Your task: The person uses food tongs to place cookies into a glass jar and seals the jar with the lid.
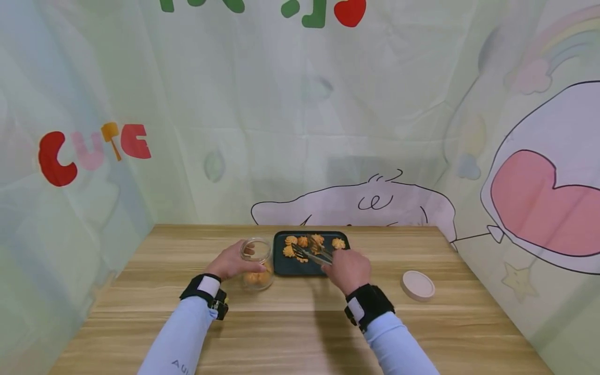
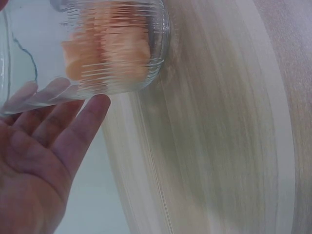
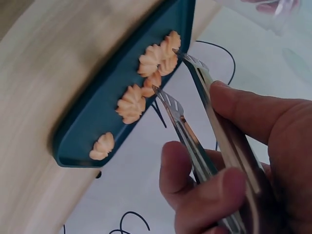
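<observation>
Head view: The left hand (image 1: 228, 263) curls round a clear, round glass jar (image 1: 269, 263), its mouth facing up. The right hand (image 1: 349, 270) pinches long, shiny metal tongs (image 1: 316, 258), which reach ahead and left of it, over a dark blue-green, flat tray (image 1: 282, 269) of golden, swirly cookies (image 1: 288, 251).

Left wrist view: Cookies sit in the jar's bottom, past the fingertips (image 2: 101, 102).

Right wrist view: The tongs' long line runs from the palm toward the cookies, tips apart. Best squeeze softly round one cookie's sides, so it won't crumble.
</observation>
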Available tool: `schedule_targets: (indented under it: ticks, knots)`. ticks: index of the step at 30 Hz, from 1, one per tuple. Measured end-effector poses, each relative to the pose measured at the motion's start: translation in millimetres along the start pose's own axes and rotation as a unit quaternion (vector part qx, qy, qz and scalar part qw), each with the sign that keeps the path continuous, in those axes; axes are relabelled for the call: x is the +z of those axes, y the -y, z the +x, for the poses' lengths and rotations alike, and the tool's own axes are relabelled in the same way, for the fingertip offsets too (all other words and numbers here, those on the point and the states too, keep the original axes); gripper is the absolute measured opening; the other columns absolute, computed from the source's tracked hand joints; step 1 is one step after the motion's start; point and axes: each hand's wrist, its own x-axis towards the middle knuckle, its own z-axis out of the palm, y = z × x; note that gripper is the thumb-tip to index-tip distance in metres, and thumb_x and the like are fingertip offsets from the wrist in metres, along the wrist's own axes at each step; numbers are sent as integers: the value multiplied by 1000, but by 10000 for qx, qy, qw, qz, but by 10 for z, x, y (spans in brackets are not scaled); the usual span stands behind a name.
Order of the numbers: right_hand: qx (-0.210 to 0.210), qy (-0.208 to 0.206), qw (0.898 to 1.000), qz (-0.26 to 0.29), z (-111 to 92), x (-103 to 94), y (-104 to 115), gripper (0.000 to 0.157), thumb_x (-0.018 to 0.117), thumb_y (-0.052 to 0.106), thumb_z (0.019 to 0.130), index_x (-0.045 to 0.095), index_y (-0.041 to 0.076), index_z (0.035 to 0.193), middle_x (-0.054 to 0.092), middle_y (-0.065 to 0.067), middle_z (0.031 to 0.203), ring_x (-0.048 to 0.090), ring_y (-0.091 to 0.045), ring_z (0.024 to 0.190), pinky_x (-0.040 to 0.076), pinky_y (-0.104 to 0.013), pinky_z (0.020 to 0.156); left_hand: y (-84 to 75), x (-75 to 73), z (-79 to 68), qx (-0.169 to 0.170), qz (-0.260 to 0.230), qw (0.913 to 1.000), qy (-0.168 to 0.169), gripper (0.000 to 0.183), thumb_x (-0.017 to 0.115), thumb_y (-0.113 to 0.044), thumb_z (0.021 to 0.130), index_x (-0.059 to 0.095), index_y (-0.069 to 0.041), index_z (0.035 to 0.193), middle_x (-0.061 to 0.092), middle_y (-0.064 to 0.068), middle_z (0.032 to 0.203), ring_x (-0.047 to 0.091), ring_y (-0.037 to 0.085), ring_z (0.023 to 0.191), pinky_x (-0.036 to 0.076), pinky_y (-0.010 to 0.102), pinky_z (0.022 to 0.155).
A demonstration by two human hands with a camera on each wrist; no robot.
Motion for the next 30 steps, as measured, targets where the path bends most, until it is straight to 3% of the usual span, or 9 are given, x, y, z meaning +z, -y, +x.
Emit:
schedule_targets:
  ticks: [6, 15, 25, 30]
  knots:
    - [10, -37, 10000, 14, -44, 131, -2, 44, 73, 44, 85, 58, 12, 58, 51, -1, 54, 50, -16, 49, 38, -31, 42, -6, 9, 7, 5, -39, 10000, 16, 81, 82, -33, 78, 43, -1, 141, 53, 21, 140, 51, 39, 129, 43, 53, 106]
    - [-176, -535, 9984, 20, -111, 337, -6, 30, 74, 35, 85, 63, 9, 73, 52, -2, 54, 51, -17, 48, 40, -35, 40, 12, 5, 11, -6, -15, 10000, -18, 82, 82, -34, 78, 43, -1, 141, 53, 21, 140, 51, 39, 129, 43, 54, 106]
    - [-373, -1050, 9937, -149, -205, 373, 3, 31, 77, 33, 83, 64, 7, 70, 52, -3, 51, 51, -17, 44, 41, -35, 38, 16, 13, 15, -38, 22, 10000, -9, 82, 82, -35, 77, 43, -1, 141, 53, 21, 140, 51, 39, 129, 42, 54, 106]
    - [-364, -1117, 9929, -189, -239, 391, 10, 31, 77, 33, 83, 65, 7, 72, 51, -2, 50, 49, -15, 43, 39, -32, 37, 23, 10, 23, -12, 31, 10000, -4, 82, 82, -35, 78, 43, -1, 142, 53, 21, 140, 51, 39, 128, 43, 53, 106]
